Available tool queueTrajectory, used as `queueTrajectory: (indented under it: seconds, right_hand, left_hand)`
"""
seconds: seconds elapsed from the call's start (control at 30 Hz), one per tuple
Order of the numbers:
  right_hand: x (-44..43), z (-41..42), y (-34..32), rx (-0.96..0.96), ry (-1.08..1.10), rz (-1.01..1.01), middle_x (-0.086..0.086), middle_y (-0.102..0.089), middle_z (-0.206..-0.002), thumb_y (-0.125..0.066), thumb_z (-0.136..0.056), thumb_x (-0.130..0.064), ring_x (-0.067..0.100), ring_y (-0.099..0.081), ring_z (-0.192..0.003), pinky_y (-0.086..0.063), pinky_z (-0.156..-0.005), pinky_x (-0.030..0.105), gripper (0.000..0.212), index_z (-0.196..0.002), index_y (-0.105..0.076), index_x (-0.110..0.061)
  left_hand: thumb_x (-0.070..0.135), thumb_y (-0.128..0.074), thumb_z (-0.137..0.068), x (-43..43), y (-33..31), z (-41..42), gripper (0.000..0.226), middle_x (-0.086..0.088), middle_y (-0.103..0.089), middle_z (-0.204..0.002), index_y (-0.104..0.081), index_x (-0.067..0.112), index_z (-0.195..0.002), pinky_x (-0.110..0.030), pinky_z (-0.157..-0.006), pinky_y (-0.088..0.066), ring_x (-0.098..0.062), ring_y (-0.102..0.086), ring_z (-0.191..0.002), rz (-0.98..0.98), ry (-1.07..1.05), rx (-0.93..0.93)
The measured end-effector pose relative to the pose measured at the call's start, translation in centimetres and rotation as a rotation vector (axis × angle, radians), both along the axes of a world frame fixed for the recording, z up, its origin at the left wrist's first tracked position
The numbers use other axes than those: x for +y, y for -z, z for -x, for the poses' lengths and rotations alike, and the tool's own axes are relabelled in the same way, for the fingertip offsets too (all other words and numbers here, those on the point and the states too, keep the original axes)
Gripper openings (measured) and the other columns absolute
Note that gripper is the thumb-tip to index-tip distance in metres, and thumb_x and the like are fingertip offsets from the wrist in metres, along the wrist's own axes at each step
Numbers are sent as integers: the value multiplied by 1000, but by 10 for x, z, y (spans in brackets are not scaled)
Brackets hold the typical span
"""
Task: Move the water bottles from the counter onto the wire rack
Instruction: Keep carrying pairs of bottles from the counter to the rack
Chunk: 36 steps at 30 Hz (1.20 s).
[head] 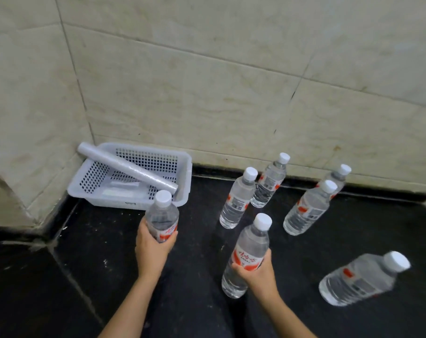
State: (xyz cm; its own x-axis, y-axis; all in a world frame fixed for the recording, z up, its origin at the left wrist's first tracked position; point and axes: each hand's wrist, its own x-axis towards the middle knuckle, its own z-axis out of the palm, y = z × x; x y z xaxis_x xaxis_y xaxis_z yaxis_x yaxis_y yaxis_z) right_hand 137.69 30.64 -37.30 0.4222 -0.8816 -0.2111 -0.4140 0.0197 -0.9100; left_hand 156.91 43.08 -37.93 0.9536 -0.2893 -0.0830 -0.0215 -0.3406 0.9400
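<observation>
Low in the frame, the left grip [153,250] curls round one water bottle [162,217]. The right grip [255,272] wraps a second bottle [249,250]. Five other bottles [238,198] wait on the worktop [104,240]. Pick-up looks under way. Next both must be carried to the unseen wire rack.

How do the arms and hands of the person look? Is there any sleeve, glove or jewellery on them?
Nothing worn shows in the head view. The left hand and the right hand have no glove and no visible ring. The left forearm and the right forearm are bare down to the picture's edge: no sleeve, watch or bracelet.
</observation>
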Motion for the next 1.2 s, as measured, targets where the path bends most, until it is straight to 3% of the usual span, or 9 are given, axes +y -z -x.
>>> queueTrajectory:
  seconds: [0.07, 0.17, 0.23, 0.47, 0.57, 0.83, 0.97, 1.13, 1.2]
  right_hand:
    - [4, 4, -2, 4, -26, -4, -6, -61, -93, -83, -55, -1, 8, -61, -85, -47, -81, 30, 66, -94, -40, -32]
    - [13, 11, -2, 50, -57, -8, -10, -62, -94, -81, -39, -32, 6, -61, -89, -47, -82, 27, 71, -95, -38, -37]
    - [17, 14, -3, 82, -75, -2, -13, -62, -95, -77, -36, -39, 7, -61, -90, -48, -83, 27, 71, -96, -38, -39]
    - [18, 38, -12, 124, -103, 25, -11, -62, -93, -82, -54, -17, 12, -61, -91, -49, -82, 27, 65, -102, -42, -34]
    - [16, 65, -15, 175, -108, 58, -14, -61, -91, -82, -55, -21, 13, -61, -92, -49, -84, 29, 66, -107, -43, -28]
    - [11, 170, -35, 128, -22, 90, -15, -63, -94, -81, -54, -24, 9, -62, -92, -50, -87, 31, 64, -96, -40, -47]
    - [13, 252, -49, 103, 37, 123, -13, -62, -94, -80, -56, -26, 11, -61, -90, -48, -81, 26, 61, -96, -39, -44]
    - [21, 376, -55, 96, 174, 154, -12, -63, -98, -77, -45, -37, 11, -62, -93, -51, -84, 31, 61, -93, -41, -43]
    - [22, 423, -56, 99, 234, 159, -10, -64, -100, -80, -47, -34, 13, -62, -95, -50, -82, 29, 63, -97, -42, -40]
  left_hand:
    - [18, -83, -60, 3, -2, -3, 73, -13, -58, -120, -45, 11, -121, -37, -88, -45, -30, -56, -109, 3, 0, 49]
    - [16, -84, -59, 12, -9, -4, 69, -3, -58, -108, -48, 12, -118, -32, -85, -43, -23, -56, -100, 12, 77, 80]
    - [13, -84, -59, 18, -11, 2, 68, 1, -56, -103, -49, 13, -117, -30, -84, -42, -18, -53, -95, 15, 134, 88]
    - [5, -83, -58, 26, -15, 48, 62, 1, -58, -94, -51, 17, -110, -29, -80, -41, -19, -56, -89, 60, 268, 133]
    - [2, -83, -57, 26, -16, 74, 55, 11, -59, -84, -49, 32, -88, -26, -76, -42, -11, -57, -79, 66, 375, 136]
    - [8, -86, -53, -1, -24, 165, 51, 3, -69, -89, -54, 34, -82, -27, -72, -50, -14, -65, -85, 46, 585, 24]
    - [3, -86, -51, -17, -40, 240, 60, 13, -68, -82, -51, 40, -84, -23, -73, -46, -2, -61, -81, 88, 664, 4]
    - [16, -87, -42, -40, -39, 344, 58, 41, -63, -72, -51, 39, -82, 0, -57, -44, 17, -59, -64, 100, 809, 15]
    - [5, -87, -51, -53, -36, 386, 57, 42, -62, -70, -52, 38, -81, -3, -59, -45, 9, -62, -65, 106, 891, 21]
